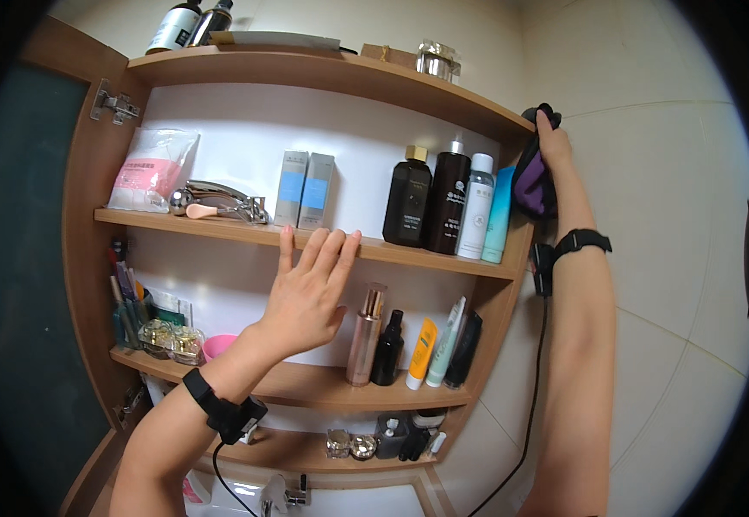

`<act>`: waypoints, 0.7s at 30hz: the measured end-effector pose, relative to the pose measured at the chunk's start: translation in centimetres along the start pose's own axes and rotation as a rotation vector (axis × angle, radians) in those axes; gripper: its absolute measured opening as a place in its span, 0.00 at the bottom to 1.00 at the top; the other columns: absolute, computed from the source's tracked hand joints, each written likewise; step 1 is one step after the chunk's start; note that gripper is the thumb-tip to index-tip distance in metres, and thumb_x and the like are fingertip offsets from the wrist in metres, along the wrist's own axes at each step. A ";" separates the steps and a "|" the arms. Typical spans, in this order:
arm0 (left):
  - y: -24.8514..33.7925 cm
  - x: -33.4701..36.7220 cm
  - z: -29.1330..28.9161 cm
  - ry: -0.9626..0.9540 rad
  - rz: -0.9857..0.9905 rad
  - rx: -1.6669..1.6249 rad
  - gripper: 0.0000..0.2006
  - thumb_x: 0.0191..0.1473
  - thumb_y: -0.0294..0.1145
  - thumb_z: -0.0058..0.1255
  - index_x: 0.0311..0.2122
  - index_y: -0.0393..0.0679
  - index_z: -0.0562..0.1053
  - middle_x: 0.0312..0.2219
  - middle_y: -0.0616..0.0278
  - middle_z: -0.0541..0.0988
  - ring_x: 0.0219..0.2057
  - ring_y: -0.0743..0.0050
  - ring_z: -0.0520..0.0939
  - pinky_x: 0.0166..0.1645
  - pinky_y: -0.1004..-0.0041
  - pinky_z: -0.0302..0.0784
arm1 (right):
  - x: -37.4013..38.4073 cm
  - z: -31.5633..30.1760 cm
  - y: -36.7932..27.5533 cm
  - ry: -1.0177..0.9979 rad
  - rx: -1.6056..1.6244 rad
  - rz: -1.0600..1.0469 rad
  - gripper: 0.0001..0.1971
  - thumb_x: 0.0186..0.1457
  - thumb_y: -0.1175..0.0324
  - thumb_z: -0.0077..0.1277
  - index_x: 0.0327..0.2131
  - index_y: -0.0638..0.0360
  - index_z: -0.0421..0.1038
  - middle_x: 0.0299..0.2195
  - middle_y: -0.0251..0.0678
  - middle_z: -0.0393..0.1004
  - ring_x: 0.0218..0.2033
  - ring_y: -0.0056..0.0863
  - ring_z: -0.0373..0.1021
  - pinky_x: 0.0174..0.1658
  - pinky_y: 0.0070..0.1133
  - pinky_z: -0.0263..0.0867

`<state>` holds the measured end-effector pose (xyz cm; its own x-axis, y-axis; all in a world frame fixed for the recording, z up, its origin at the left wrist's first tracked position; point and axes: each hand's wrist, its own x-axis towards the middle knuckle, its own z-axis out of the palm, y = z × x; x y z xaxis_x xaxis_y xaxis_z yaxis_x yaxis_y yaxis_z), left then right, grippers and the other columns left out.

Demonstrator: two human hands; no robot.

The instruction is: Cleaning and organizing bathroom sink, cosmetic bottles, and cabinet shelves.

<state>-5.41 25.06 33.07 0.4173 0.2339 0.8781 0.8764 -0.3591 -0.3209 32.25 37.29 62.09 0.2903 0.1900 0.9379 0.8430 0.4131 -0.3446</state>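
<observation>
My left hand (308, 297) rests its fingertips against the front edge of the upper shelf (245, 227), fingers stretched out and nothing held. Just above them, two small grey-and-blue boxes (303, 189) stand side by side. At the cabinet's upper right corner, my right hand (554, 142) grips a soft black-and-purple cloth item (532, 185) by its top. The cloth hangs down along the outer side panel; its exact kind is unclear. Close by on the shelf stand a turquoise tube (499, 215), a white spray can (476, 207) and two dark bottles (408, 198).
A pink-and-white pouch (152, 172) and a metal roller tool (219, 202) sit at the shelf's left. Bottles and tubes (422, 351) fill the right of the shelf below. The cabinet door (25, 258) stands swung out at left. A faucet (275, 495) shows at the bottom.
</observation>
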 end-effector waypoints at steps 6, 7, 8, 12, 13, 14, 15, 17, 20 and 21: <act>1.2 0.7 0.4 0.032 0.010 -0.025 0.51 0.35 0.35 0.63 0.64 0.36 0.48 0.55 0.48 0.59 0.59 0.47 0.57 0.64 0.40 0.35 | -7.2 -1.3 8.0 -0.093 0.283 0.173 0.41 0.53 0.34 0.40 0.34 0.78 0.73 0.35 0.61 0.75 0.44 0.50 0.71 0.47 0.32 0.64; 0.6 0.4 0.5 0.018 0.002 -0.004 0.51 0.35 0.35 0.63 0.64 0.36 0.47 0.55 0.47 0.59 0.59 0.46 0.57 0.64 0.40 0.35 | -10.9 -0.4 7.2 -0.113 0.371 0.206 0.38 0.54 0.37 0.41 0.31 0.74 0.74 0.31 0.55 0.75 0.40 0.42 0.72 0.43 0.30 0.65; -0.1 -0.2 0.1 -0.004 -0.016 0.012 0.51 0.35 0.35 0.63 0.64 0.36 0.47 0.55 0.47 0.59 0.59 0.46 0.57 0.64 0.40 0.35 | -15.0 0.5 5.5 -0.135 0.464 0.237 0.34 0.56 0.39 0.43 0.29 0.71 0.74 0.27 0.49 0.75 0.35 0.35 0.73 0.39 0.28 0.66; 0.3 -0.1 0.0 -0.003 -0.014 0.021 0.51 0.35 0.34 0.63 0.64 0.36 0.47 0.55 0.47 0.59 0.59 0.46 0.57 0.64 0.39 0.36 | -23.4 0.6 7.2 -0.062 0.790 0.441 0.21 0.60 0.50 0.44 0.37 0.62 0.70 0.29 0.32 0.71 0.30 0.21 0.68 0.33 0.23 0.65; 0.2 -0.2 -0.2 -0.008 -0.016 0.035 0.51 0.35 0.34 0.63 0.64 0.36 0.47 0.55 0.47 0.59 0.59 0.46 0.57 0.64 0.39 0.36 | -23.8 0.1 6.7 -0.157 0.803 0.483 0.24 0.60 0.49 0.44 0.45 0.64 0.68 0.37 0.33 0.72 0.37 0.23 0.68 0.39 0.23 0.65; 0.5 0.0 -0.3 -0.007 -0.009 0.039 0.51 0.35 0.34 0.63 0.64 0.36 0.47 0.55 0.47 0.59 0.59 0.46 0.57 0.64 0.40 0.36 | -23.2 -0.2 7.4 -0.149 0.794 0.490 0.24 0.60 0.49 0.44 0.45 0.64 0.68 0.37 0.33 0.72 0.37 0.23 0.68 0.39 0.23 0.65; 0.8 0.1 -0.3 -0.013 -0.005 0.024 0.51 0.35 0.34 0.63 0.64 0.37 0.46 0.55 0.47 0.59 0.60 0.46 0.57 0.64 0.40 0.36 | -21.4 -0.3 7.7 -0.168 0.840 0.419 0.26 0.60 0.49 0.44 0.48 0.65 0.67 0.40 0.35 0.72 0.41 0.24 0.68 0.44 0.23 0.64; 1.2 0.4 -0.3 -0.018 0.003 0.019 0.52 0.35 0.34 0.63 0.64 0.37 0.46 0.55 0.47 0.59 0.60 0.46 0.57 0.64 0.40 0.36 | -17.3 -0.8 7.9 -0.207 0.897 0.320 0.29 0.60 0.48 0.43 0.52 0.66 0.64 0.46 0.37 0.71 0.46 0.26 0.67 0.50 0.23 0.61; 0.6 -0.1 -0.2 -0.039 -0.007 0.040 0.52 0.35 0.34 0.63 0.65 0.39 0.45 0.55 0.47 0.59 0.60 0.46 0.57 0.64 0.41 0.37 | -13.9 -1.3 4.3 -0.309 0.982 0.360 0.32 0.59 0.44 0.44 0.54 0.66 0.63 0.49 0.39 0.70 0.48 0.27 0.66 0.52 0.23 0.61; 0.7 -0.1 -0.2 -0.025 -0.006 0.049 0.52 0.35 0.34 0.63 0.65 0.39 0.45 0.55 0.47 0.59 0.60 0.46 0.57 0.64 0.41 0.37 | -13.9 -1.4 4.1 -0.317 0.973 0.379 0.32 0.59 0.44 0.44 0.54 0.66 0.63 0.49 0.39 0.70 0.48 0.27 0.66 0.52 0.23 0.61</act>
<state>-4.90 24.63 32.87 0.4171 0.2588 0.8712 0.8896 -0.3126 -0.3330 32.26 35.13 47.72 0.2085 0.6167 0.7590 -0.0370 0.7805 -0.6240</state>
